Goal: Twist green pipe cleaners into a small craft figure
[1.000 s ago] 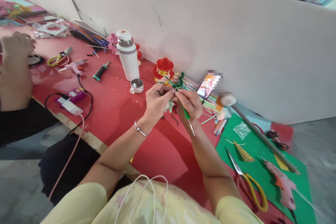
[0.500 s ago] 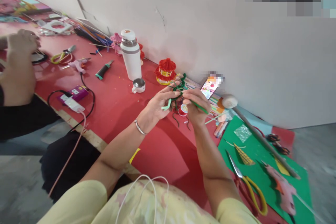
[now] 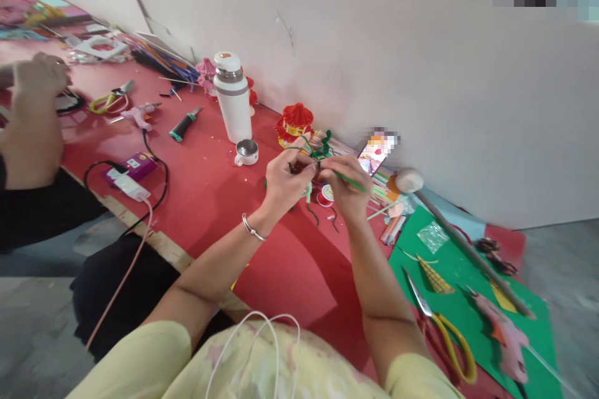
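My left hand [image 3: 291, 176] is closed, its thumb and fingers pinching a dark green pipe-cleaner piece [image 3: 322, 143] with curled and loose strands. Close against it, my right hand [image 3: 349, 186] grips a slim green stick [image 3: 350, 181], whose tip meets the piece between my fingertips; its exact kind is unclear. A pale green strip [image 3: 307, 192] hangs below my left fingers, partly hidden. Under my hands lie a spool of red thread [image 3: 326, 195] and a few thin dark strands. Just behind stands a red and yellow fuzzy ornament [image 3: 297, 118].
A white thermos [image 3: 233, 100] and its cup [image 3: 246, 152] stand left of my hands. A phone [image 3: 377, 153] leans at the wall. Scissors [image 3: 442, 330], a mallet [image 3: 409, 181] and a pink glue gun [image 3: 503, 336] lie right. Another person's hand [image 3: 42, 75] works far left.
My left hand has turned and curled its fingers in around the green piece. The pale green strip has swung to the right, below the fingers. My right hand has shifted slightly left.
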`<state>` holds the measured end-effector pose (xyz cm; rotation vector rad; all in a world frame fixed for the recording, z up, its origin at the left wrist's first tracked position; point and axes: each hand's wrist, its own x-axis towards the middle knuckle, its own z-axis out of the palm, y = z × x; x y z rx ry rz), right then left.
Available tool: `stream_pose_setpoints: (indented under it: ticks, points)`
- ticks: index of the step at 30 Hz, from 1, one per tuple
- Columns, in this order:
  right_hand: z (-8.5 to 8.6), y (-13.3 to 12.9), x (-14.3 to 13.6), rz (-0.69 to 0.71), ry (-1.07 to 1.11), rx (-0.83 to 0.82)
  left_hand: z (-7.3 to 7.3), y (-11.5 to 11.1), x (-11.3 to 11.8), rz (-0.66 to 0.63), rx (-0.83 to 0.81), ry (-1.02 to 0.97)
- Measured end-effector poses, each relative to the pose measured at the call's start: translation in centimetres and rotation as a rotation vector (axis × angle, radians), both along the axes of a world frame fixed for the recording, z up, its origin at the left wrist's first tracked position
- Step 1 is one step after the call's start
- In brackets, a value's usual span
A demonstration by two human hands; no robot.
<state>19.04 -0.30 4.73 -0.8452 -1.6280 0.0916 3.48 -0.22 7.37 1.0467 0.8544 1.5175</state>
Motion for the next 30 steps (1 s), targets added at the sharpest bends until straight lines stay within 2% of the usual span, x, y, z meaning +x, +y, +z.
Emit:
stream_pose_setpoints:
  ticks: [1,2,3,5,7,8,10,12,14,17,21,23,30]
  points:
    - [-0.4,0.0,0.0,-0.075,-0.062,0.065,-0.1,0.0,0.2,0.046,0.02,-0.002]
    - [-0.9,-0.1,0.0,-0.148,-0.106,0.137,-0.2,-0.1,0.4,0.037,0.004,-0.05]
    - [-1.4,-0.1,0.0,-0.198,-0.154,0.199,-0.2,0.0,0.5,-0.027,-0.048,-0.136]
    - [-2.3,-0.2,0.1,-0.246,-0.23,0.256,0.0,0.1,0.6,-0.268,-0.219,-0.341]
    - [-2.7,-0.3,0.4,-0.241,-0.243,0.26,0.2,0.2,0.5,-0.499,-0.38,-0.49]
    - [-2.7,-0.2,0.6,-0.226,-0.221,0.246,0.4,0.3,0.4,-0.572,-0.43,-0.538]
    - [-2.2,-0.2,0.7,-0.175,-0.132,0.195,0.6,0.4,0.1,-0.657,-0.487,-0.599]
    - [-1.4,-0.1,0.5,-0.089,-0.01,0.133,0.7,0.5,-0.2,-0.686,-0.505,-0.62]
    - [-0.5,0.0,0.3,0.021,0.118,0.064,0.7,0.6,-0.5,-0.674,-0.493,-0.597]
    - [0.3,0.0,-0.1,0.131,0.228,-0.05,0.4,0.9,-0.8,-0.557,-0.416,-0.498]
    - [0.5,-0.3,-0.2,0.126,0.215,-0.097,-0.1,1.0,-0.8,-0.321,-0.285,-0.347]
    - [0.6,-0.4,-0.2,0.124,0.2,-0.076,-0.1,0.9,-0.8,-0.248,-0.221,-0.289]
    - [1.3,-0.9,0.1,0.139,0.175,-0.085,0.9,0.3,-0.7,-0.184,-0.156,-0.228]
